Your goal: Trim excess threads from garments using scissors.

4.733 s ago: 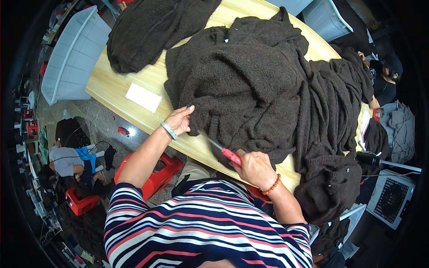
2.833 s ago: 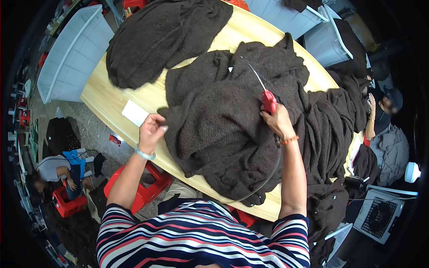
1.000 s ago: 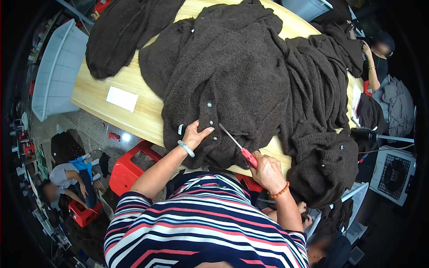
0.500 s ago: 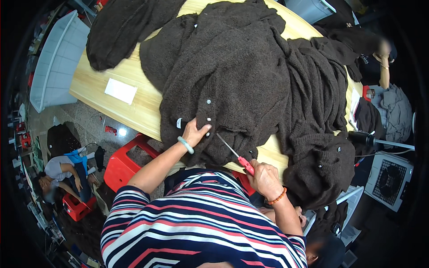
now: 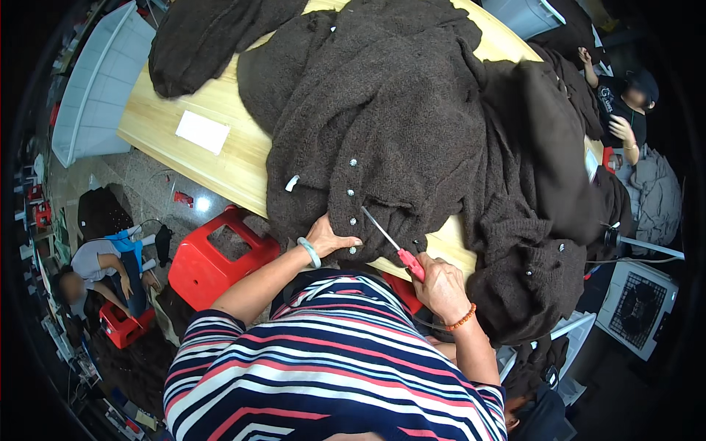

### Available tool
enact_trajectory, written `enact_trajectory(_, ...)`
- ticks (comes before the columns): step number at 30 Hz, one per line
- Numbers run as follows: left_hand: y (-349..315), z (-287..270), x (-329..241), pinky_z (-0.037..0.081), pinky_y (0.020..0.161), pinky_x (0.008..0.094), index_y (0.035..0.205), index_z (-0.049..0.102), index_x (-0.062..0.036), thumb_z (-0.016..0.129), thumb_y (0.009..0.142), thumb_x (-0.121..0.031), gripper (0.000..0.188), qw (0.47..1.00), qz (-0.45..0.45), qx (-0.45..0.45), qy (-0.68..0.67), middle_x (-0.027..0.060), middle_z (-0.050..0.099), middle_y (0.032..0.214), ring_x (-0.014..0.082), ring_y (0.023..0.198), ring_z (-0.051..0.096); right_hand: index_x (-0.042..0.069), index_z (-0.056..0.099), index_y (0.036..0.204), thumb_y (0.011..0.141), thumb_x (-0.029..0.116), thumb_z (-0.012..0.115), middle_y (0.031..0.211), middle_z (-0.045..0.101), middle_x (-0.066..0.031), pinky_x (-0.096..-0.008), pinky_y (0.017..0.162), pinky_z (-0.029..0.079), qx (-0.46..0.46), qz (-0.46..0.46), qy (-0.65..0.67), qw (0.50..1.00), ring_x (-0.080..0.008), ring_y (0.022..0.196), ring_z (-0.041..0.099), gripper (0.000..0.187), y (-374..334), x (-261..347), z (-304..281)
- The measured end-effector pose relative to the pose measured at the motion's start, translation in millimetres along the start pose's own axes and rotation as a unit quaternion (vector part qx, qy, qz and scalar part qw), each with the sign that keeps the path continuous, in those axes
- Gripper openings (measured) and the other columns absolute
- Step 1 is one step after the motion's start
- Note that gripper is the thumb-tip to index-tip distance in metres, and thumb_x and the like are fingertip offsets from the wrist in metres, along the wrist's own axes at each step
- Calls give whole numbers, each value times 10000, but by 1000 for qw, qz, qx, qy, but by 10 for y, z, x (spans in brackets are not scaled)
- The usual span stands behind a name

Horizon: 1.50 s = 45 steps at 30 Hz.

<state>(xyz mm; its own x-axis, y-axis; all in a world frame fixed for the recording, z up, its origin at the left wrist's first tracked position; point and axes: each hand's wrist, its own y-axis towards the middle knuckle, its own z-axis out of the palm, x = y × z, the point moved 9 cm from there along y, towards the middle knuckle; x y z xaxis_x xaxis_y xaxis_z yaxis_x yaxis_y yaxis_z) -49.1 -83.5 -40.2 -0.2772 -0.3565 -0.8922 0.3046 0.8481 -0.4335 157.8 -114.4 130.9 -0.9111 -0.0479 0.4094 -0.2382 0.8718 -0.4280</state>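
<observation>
A dark brown knitted cardigan (image 5: pixel 397 125) lies rumpled on the table, with several shiny buttons (image 5: pixel 351 192) in a line down its front band. My left hand (image 5: pixel 331 239) pinches the near end of this band, thumb on top beside the lowest button, fingers partly under the cloth. In my right hand (image 5: pixel 440 287) is a screwdriver-like tool (image 5: pixel 409 263) with a red-pink handle and a long thin metal shaft. Its tip reaches the cardigan just right of the band. A small white label (image 5: pixel 293 183) shows on the cloth to the left.
More brown knitwear covers the wooden table (image 5: pixel 243 169) at right (image 5: pixel 526 287) and far left (image 5: pixel 213 44). A white card (image 5: pixel 203 132) lies at left. A red stool (image 5: pixel 220 257) stands beside my left arm. Co-workers sit at left (image 5: pixel 110 272) and far right (image 5: pixel 625 110); another is partly visible at lower right.
My left hand has slid nearer to me along the button band, and more buttons show. The tool stays in my right hand. At right, brown cloth has shifted and the far co-worker's arms have moved.
</observation>
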Motion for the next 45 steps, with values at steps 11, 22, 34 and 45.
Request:
enact_trajectory(11,-4,293,202,495,935,332,1155,604,56,876,655,-199,624,985,-103,83,-112,156,661,1124,246,1012,638,42,625,910,800,169,658,687,632,-204,-448,656,517,37,27,-21,999,-378,682,646,171,-154,-139,113)
enact_trajectory(22,-34,153,295,532,889,344,1171,574,66,824,720,-41,527,937,-140,5,-319,130,655,1090,218,983,644,43,644,925,806,216,650,677,647,-192,-434,645,531,116,-15,-38,992,-352,667,661,209,-359,-133,188)
enact_trajectory(34,671,-442,-742,477,882,344,1143,558,80,811,741,-362,649,982,45,-180,41,180,663,1050,233,984,619,48,603,916,808,138,639,692,614,-216,-463,665,502,-36,17,20,999,-378,699,632,145,19,-99,-283)
enact_trajectory(45,815,-363,-616,501,681,294,951,675,57,673,826,-119,216,983,92,-158,-20,128,722,840,109,755,630,30,627,890,813,203,644,618,618,-202,-445,606,524,45,-75,-41,995,-362,628,653,191,241,0,-172)
